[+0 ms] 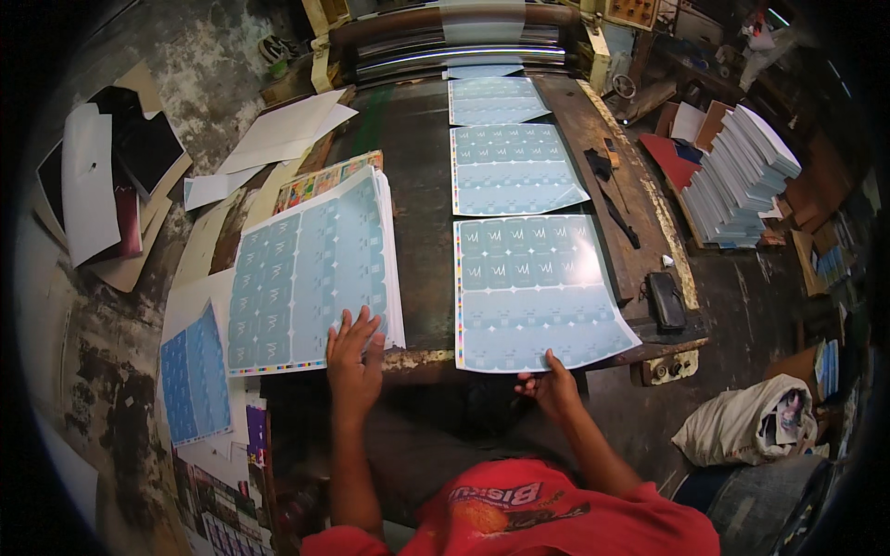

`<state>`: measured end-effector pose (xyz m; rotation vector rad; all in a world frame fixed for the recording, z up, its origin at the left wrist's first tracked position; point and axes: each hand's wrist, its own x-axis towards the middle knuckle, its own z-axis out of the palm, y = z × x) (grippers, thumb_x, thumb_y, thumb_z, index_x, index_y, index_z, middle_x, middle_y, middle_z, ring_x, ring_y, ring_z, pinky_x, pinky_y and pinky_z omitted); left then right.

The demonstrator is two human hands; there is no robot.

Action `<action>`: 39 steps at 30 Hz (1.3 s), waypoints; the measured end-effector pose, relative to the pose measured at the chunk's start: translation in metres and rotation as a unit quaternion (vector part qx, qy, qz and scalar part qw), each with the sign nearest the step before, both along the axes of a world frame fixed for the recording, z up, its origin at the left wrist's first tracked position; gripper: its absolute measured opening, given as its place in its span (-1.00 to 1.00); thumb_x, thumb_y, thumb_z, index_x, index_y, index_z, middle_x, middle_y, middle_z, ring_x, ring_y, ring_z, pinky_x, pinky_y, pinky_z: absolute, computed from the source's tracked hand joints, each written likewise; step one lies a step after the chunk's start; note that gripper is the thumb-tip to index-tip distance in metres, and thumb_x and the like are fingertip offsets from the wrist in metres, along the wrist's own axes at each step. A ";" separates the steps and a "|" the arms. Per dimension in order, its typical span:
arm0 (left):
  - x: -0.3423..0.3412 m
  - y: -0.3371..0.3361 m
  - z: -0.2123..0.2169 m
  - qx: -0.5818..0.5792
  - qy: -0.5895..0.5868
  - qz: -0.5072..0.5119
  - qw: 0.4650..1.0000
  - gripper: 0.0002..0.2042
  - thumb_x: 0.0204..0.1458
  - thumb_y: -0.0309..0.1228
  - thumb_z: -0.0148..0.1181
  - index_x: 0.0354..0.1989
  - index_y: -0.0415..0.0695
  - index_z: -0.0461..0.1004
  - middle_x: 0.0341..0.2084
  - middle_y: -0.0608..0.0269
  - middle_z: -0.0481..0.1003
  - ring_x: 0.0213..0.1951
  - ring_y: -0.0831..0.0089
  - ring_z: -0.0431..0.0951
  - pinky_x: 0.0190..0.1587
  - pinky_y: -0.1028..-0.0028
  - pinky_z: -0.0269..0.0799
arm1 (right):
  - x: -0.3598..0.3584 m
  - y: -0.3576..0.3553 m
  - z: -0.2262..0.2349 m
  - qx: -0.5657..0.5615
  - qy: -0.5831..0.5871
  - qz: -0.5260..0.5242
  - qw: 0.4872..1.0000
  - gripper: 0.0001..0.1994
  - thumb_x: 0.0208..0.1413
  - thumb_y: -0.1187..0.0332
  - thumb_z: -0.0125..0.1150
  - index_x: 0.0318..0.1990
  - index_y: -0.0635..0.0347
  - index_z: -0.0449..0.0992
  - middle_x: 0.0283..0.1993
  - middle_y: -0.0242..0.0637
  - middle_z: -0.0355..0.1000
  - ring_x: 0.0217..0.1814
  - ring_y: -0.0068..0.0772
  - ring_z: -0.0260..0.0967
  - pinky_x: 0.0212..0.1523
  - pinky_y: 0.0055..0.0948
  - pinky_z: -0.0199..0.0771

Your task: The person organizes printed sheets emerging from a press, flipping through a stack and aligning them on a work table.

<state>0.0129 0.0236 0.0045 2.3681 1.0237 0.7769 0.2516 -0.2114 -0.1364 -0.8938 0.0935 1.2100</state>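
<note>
A stack of pale blue-green printed sheets (306, 269) lies to the left on the machine's table. My left hand (354, 350) rests on its near right corner, fingers stretched out. On the right side, a single printed sheet (530, 292) of the same kind reaches the table's front edge. My right hand (554, 389) grips its near edge, thumb on top and fingers curled below, partly hidden. Beyond it a second printed sheet (510, 167) and a third sheet (491, 99) lie in line toward the metal rollers (464, 57).
Dark bars and a black phone-like case (666, 301) lie along the table's right edge. A tall pile of white-edged sheets (742, 176) stands beyond on the right. Bluer printed sheets (197, 375) and scrap paper lie at left. A white sack (746, 422) sits at lower right.
</note>
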 end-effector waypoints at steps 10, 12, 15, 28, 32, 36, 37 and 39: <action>-0.005 -0.001 -0.012 0.018 -0.008 0.023 1.000 -0.69 0.28 -0.31 0.04 0.11 -0.11 0.51 0.18 0.09 0.43 0.35 -0.01 0.22 0.39 0.01 -0.10 | 0.016 0.024 -0.037 0.063 -0.033 -0.035 0.997 -0.58 0.34 -0.02 -0.08 0.03 0.18 0.30 -0.12 -0.13 0.44 -0.27 -0.32 0.41 -0.07 -0.10 0.52; 0.002 -0.004 -0.015 0.021 -0.029 0.024 0.999 -0.71 0.27 -0.27 0.07 0.08 -0.07 0.53 0.17 0.14 0.45 0.35 0.04 0.22 0.40 0.04 -0.10 | 0.010 0.018 -0.005 0.031 -0.070 -0.122 0.989 -0.45 0.35 0.04 -0.06 0.37 0.04 0.04 0.15 -0.07 0.37 -0.11 -0.30 0.42 -0.02 -0.13 0.50; 0.004 -0.005 -0.016 0.032 -0.033 0.024 0.999 -0.67 0.26 -0.19 0.07 0.08 -0.06 0.53 0.14 0.14 0.47 0.33 0.09 0.27 0.38 0.09 -0.06 | 0.012 -0.002 0.003 0.018 -0.129 -0.147 0.980 -0.25 0.34 0.10 -0.04 0.50 0.02 -0.34 0.28 -0.02 0.27 -0.04 -0.28 0.43 0.00 -0.15 0.55; 0.006 -0.028 0.018 0.000 -0.097 -0.052 0.994 -0.75 0.19 -0.25 0.19 -0.04 -0.07 0.59 0.03 0.21 0.56 0.20 0.09 0.44 0.36 0.11 0.05 | 0.024 -0.015 0.035 0.059 -0.146 -0.054 0.986 -0.43 0.33 0.07 -0.04 0.35 0.23 0.18 0.04 -0.18 0.50 -0.18 -0.42 0.51 -0.07 -0.28 0.58; 0.006 -0.049 0.028 0.015 0.052 -0.244 0.968 -0.67 -0.07 -0.29 0.39 -0.06 0.16 0.63 0.09 0.37 0.52 0.35 0.06 0.24 0.38 -0.24 -0.28 | 0.006 0.006 0.081 0.142 -0.143 0.043 0.979 -0.38 0.26 0.06 0.08 0.33 0.26 0.17 0.00 -0.11 0.48 -0.23 -0.37 0.49 -0.09 -0.34 0.55; 0.009 -0.070 0.034 0.021 0.134 -0.313 0.940 -0.61 -0.06 -0.05 0.35 -0.01 0.29 0.61 0.27 0.33 0.36 0.44 -0.02 0.00 0.34 -0.33 -0.37 | -0.001 0.000 0.059 0.022 -0.134 0.079 0.988 -0.64 0.22 0.21 0.17 0.00 0.32 0.39 -0.25 -0.21 0.47 -0.31 -0.42 0.48 -0.36 -0.40 0.53; 0.006 -0.066 0.035 0.043 0.148 -0.323 0.934 -0.42 -0.06 0.14 0.28 0.15 0.21 0.51 0.35 0.18 0.23 0.45 -0.05 -0.07 0.37 -0.27 -0.36 | -0.006 -0.003 0.067 0.024 -0.109 0.076 0.991 -0.71 0.21 0.28 0.18 -0.08 0.34 0.43 -0.34 -0.23 0.47 -0.41 -0.44 0.46 -0.47 -0.43 0.47; 0.009 -0.049 0.041 0.041 0.134 -0.263 0.955 -0.25 -0.13 0.22 0.28 0.23 0.09 0.41 0.37 0.07 0.17 0.46 -0.07 -0.10 0.39 -0.22 -0.35 | -0.012 -0.017 0.040 0.021 -0.061 0.070 0.995 -0.73 0.23 0.27 0.16 -0.10 0.33 0.42 -0.38 -0.24 0.47 -0.45 -0.44 0.44 -0.41 -0.43 0.48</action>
